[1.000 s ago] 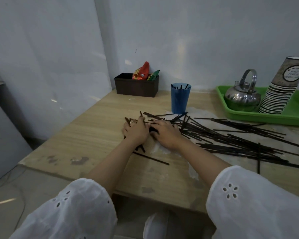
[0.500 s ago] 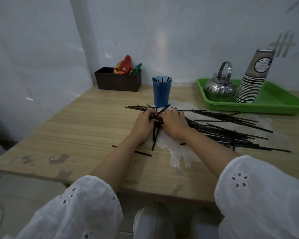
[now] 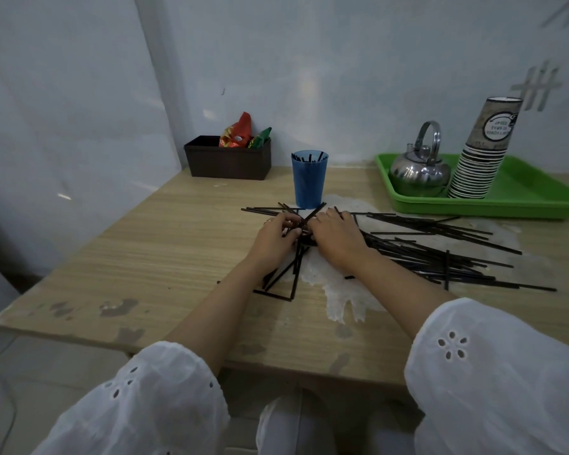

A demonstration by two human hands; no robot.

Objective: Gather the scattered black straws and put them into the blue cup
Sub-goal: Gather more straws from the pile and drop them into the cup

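My left hand [image 3: 275, 238] and right hand [image 3: 337, 236] pinched thin, stiff black straws [image 3: 434, 254] together on the grainy wooden table [image 3: 165, 244], near the smooth blue cup [image 3: 308, 183].

Both hands rest on the table [image 3: 151, 244], the left hand [image 3: 278, 236] just left of the right hand [image 3: 337, 236], touching straws between them. The cup [image 3: 308, 182] stands just behind the hands. Most straws [image 3: 440, 254] lie right of the right hand. A tray [image 3: 539, 195] sits far right, behind; a box [image 3: 227, 162] behind-left.
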